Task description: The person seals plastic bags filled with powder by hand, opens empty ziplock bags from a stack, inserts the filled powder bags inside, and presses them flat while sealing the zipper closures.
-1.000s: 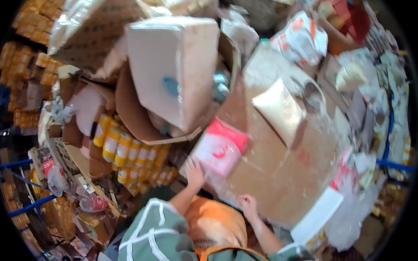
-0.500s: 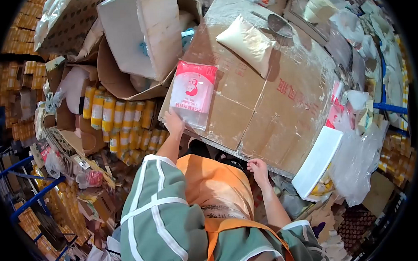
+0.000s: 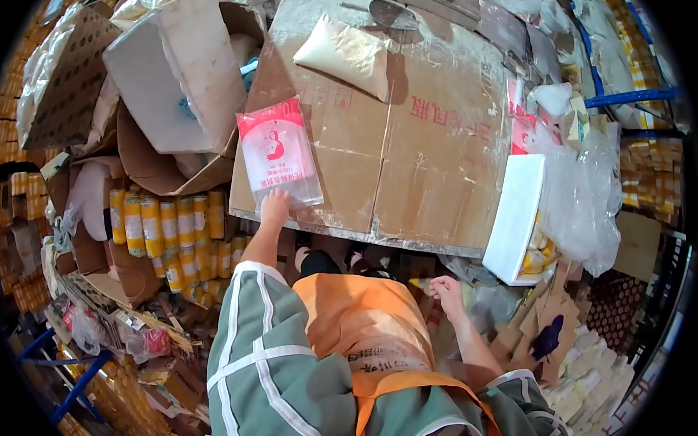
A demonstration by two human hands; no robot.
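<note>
My left hand (image 3: 275, 208) rests its fingers on the clear lower edge of a pink-and-white plastic pack of bags (image 3: 279, 160). Those fingers are stretched out, not wrapped round it. The pack lies flat near the left side of a cardboard-covered table (image 3: 440, 176). Off the table's front edge, my right hand (image 3: 448, 295) hangs with its fingers curled in and nothing visible in them. Farther back on the cardboard lies a filled bag of cream-coloured contents (image 3: 345, 55), apart from both hands. A metal scoop (image 3: 393, 14) lies behind it.
At the left stand an open cardboard box (image 3: 156, 165) with a white foam board (image 3: 176, 74) and stacked yellow-wrapped packs (image 3: 168, 224). A white foam box (image 3: 516, 212) and clear plastic bags (image 3: 583, 202) flank the table's right side. Cardboard pieces (image 3: 522, 327) lie below.
The view has shifted, so the table appears farther left and higher. My left hand has moved from the pack's lower left corner to the middle of its lower edge. My right hand stays curled.
</note>
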